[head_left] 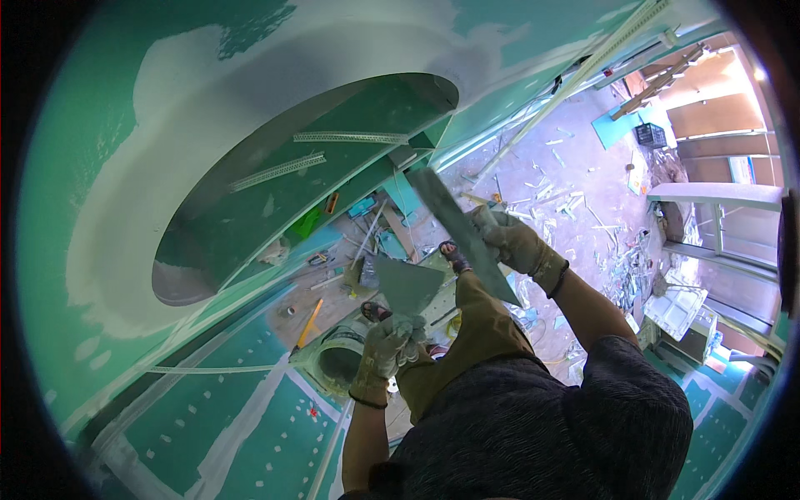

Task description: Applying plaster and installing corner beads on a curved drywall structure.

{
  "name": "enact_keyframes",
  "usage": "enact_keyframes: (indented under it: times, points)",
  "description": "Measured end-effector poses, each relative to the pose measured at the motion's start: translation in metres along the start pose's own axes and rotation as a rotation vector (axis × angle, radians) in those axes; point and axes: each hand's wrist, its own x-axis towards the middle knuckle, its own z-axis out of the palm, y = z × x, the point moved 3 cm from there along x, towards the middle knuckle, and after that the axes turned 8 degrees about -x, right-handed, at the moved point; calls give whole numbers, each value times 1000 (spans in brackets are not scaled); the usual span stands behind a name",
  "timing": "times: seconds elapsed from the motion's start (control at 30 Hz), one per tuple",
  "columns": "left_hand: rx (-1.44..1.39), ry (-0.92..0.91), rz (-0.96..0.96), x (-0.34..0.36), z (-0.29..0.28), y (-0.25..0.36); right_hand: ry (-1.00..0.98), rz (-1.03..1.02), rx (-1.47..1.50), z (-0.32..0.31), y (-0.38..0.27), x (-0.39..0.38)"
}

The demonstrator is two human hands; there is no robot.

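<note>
My left hand (386,347), in a dirty pale glove, is closed around a putty knife (407,287); its broad, flaring blade points away from me. My gloved right hand (518,244) grips a wide taping knife (460,233) whose long, narrow grey blade slants across in front of it. The two blades are apart, and both handles are mostly hidden by the gloves. To the left stands a green drywall panel (104,167) with an oval opening (350,167), ringed by a wide band of pale joint compound (108,242).
Beside my left forearm is a pale bucket (315,360). A yellow-orange stick (310,323) lies near it. Offcuts and debris (575,200) litter the floor. A black crate (650,135) sits far right, with a white box-like unit (675,310) nearer. Perforated corner beads (279,171) show through the oval.
</note>
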Motion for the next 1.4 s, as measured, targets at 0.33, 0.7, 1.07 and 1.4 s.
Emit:
enact_keyframes:
  times: [0.33,0.7,1.07,1.4]
  points:
    - [-44,9,315,-38,15,66,2,4,-1051,-49,-53,-25]
    - [113,313,194,-51,46,11,563,-201,-1324,-81,-91,103]
    - [44,396,128,-43,49,-8,524,-348,-989,-92,-87,101]
    - [60,413,144,-45,52,-13,645,-129,-1353,-92,-87,99]
